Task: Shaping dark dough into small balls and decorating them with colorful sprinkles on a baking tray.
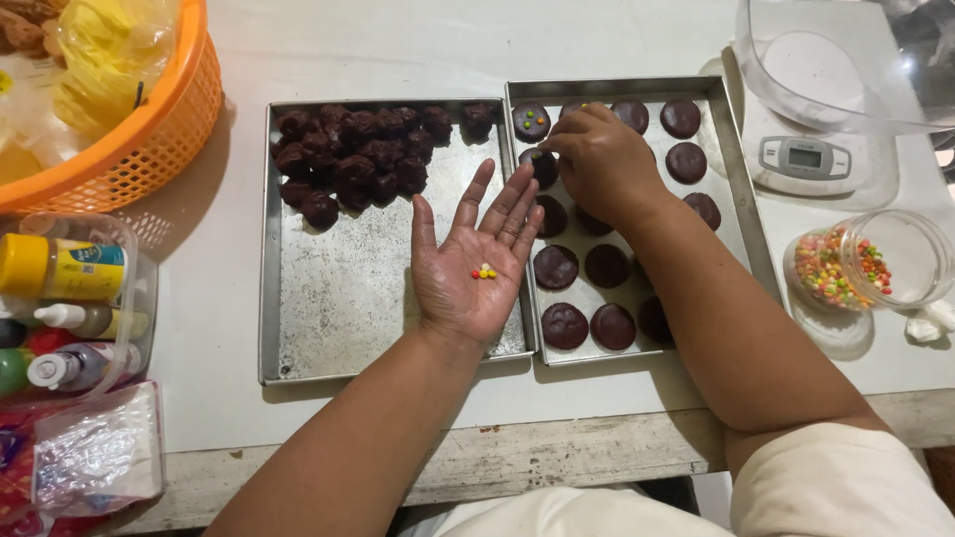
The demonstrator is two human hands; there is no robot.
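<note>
The white table [398, 40] carried everything. Taking the right tray [741, 199] as landmark: it lay with its long axis running away from the person, holding flattened dark chocolate discs [555, 267] in rows. Touching its left edge sat the left tray [338, 308], same orientation, with a heap of dark dough balls [358, 154] at its far end and its near part bare. Far left of the landmark stood an orange basket [149, 139], and nearer the person a clear box of bottles [70, 298]. Just right of the landmark stood a white scale [806, 159] under a clear bowl [836, 70], and nearer, a clear jar of coloured candies [856, 264] lay on its side.

The left hand [473, 264] lay flat and wide open, palm up, over the seam between the trays, fingers pointing away toward the far right, cupping a few small candies [483, 271]. The right hand [597, 159] hovered over the landmark's far left corner, fingers pinched narrow above a disc; what they held could not be told
</note>
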